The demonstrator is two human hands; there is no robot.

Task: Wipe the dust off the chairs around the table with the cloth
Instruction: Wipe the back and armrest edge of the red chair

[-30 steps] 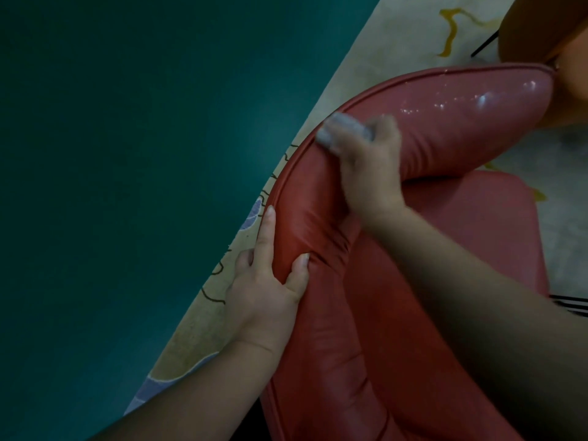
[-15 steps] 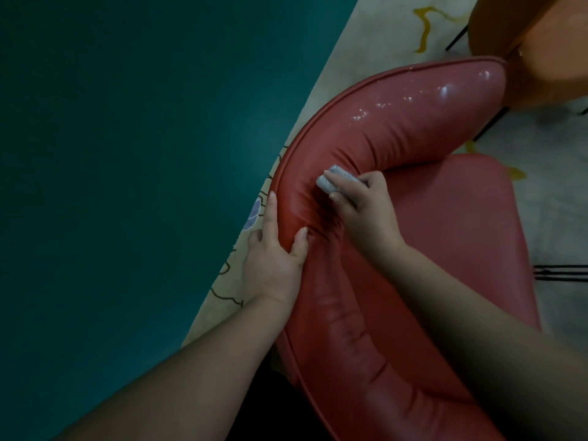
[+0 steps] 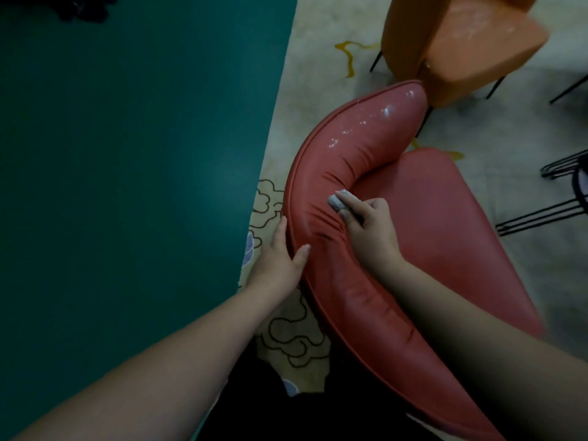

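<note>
The cloth [image 3: 341,201], a small grey wad, sits pressed against the inner face of the red chair [image 3: 445,224]'s curved backrest, just above the crease where the backrest meets the seat. The right hand [image 3: 370,226] pinches it with fingers curled over the wad, pushing it into the padded vinyl. The left hand [image 3: 280,256] braces the chair from outside: its fingers lie straight along the back of the rim and its thumb hooks over the top, so it holds the backrest steady. The step in hand looks like wiping the inside curve of this 1 chair. Pale specks show further along the backrest's top toward its far end, so the next stroke probably calls for sliding the cloth along the curve with steady pressure while the other hand keeps the chair from turning. An orange chair [image 3: 461,46] stands just beyond on the patterned rug [image 3: 318,58], apparently not yet wiped.
</note>
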